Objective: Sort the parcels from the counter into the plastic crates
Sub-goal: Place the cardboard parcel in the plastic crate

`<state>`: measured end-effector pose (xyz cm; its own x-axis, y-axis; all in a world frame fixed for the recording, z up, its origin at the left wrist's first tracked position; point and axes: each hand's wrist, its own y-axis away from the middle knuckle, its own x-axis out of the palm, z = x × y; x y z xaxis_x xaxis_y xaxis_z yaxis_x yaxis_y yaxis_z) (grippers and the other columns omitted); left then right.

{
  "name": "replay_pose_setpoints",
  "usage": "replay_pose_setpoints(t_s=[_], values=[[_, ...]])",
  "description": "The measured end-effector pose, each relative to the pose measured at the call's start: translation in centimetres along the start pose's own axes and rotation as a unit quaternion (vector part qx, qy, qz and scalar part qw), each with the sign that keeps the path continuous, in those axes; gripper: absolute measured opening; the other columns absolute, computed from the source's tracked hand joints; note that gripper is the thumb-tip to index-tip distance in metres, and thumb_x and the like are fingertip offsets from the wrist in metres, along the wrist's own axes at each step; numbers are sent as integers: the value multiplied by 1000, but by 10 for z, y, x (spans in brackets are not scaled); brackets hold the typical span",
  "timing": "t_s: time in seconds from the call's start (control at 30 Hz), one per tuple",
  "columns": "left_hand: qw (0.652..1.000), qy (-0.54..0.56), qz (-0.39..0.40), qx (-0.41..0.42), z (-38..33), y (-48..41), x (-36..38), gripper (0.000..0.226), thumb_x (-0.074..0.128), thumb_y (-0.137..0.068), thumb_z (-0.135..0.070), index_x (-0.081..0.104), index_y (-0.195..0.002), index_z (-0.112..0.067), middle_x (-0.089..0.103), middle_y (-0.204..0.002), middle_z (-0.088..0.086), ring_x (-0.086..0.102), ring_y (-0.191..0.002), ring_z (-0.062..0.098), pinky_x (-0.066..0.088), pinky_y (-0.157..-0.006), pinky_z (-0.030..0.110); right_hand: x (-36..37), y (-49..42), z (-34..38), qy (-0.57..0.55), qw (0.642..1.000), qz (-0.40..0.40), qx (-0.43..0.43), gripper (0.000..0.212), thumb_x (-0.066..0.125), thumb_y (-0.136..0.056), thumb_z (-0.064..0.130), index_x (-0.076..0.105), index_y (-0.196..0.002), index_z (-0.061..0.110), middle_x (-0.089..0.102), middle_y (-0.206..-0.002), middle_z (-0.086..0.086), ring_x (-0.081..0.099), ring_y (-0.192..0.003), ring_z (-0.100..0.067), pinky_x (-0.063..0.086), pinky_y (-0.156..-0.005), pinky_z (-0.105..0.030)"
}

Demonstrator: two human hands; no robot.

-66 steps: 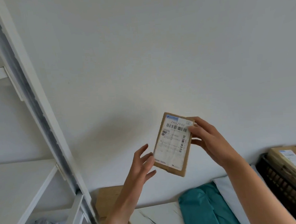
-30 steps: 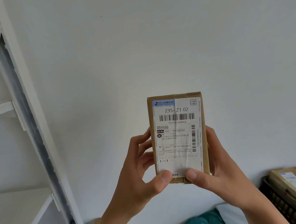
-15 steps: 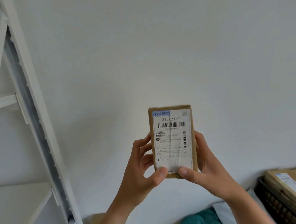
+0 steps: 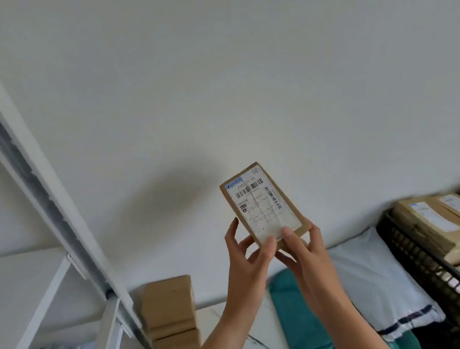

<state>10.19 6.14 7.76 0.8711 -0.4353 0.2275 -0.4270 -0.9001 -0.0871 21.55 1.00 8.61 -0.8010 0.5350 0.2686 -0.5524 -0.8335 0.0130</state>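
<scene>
Progress is judged partial. Labelled parcels (image 4: 431, 223) are seen stowed in the black crate (image 4: 425, 264) at right. One small parcel (image 4: 262, 204) is held above the bench (image 4: 261, 333), its lower end pinched by left hand (image 4: 249, 252) and right hand (image 4: 303, 248). Brown boxes (image 4: 168, 306) and soft bags (image 4: 366, 273) are left unsorted.

Soft, even daylight fills the view, fairly bright and flat. The white wall (image 4: 271, 76) reads pale grey. A broad, fuzzy shadow (image 4: 176, 194) lies on it left of the raised parcel (image 4: 263, 202), so light comes from the right. The wide lens bends the shelf post (image 4: 42, 187) and the crate (image 4: 425, 264) at the edges; the small label print is smeared.
</scene>
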Motion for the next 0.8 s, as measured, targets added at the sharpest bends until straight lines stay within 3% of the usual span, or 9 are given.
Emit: replay_pose_setpoints(t_s=[0.13,0.27,0.47,0.6,0.8], values=[[994,24,58,-94,45,24,17,103,74,-71,-65,18,-155,-49,72,-126,-19,66,-123,2,54,-104,31,-39,23,-28,-36,994,-100,36,77,86,-77,39,50,-141,17,79,-114,-6,76,-108,-27,58,-99,-47],[985,33,83,-150,70,27,11,95,69,-75,-72,28,-157,-46,70,-134,-12,60,-134,11,45,-118,45,-104,50,-31,-9,983,-174,49,68,75,-74,43,57,-134,16,81,-105,-2,78,-98,-21,61,-87,-41],[953,-84,235,-172,80,20,52,80,66,-77,-70,52,-145,-30,75,-127,-3,69,-122,17,55,-104,39,-189,99,-12,53,967,-246,37,58,71,-77,48,67,-124,14,80,-105,-8,77,-97,-23,61,-86,-43],[923,-137,318,-168,84,31,117,71,70,-75,-64,60,-135,-28,77,-120,-8,74,-112,13,61,-94,31,-241,131,13,95,960,-262,23,47,68,-83,45,70,-121,17,81,-102,-3,78,-95,-21,62,-74,-28],[898,-131,371,-198,96,65,237,75,71,-69,-62,61,-133,-23,78,-118,-1,74,-112,20,59,-99,41,-343,178,60,112,941,-318,3,42,77,-88,43,73,-118,14,82,-98,-3,79,-92,-20,62,-70,-24]])
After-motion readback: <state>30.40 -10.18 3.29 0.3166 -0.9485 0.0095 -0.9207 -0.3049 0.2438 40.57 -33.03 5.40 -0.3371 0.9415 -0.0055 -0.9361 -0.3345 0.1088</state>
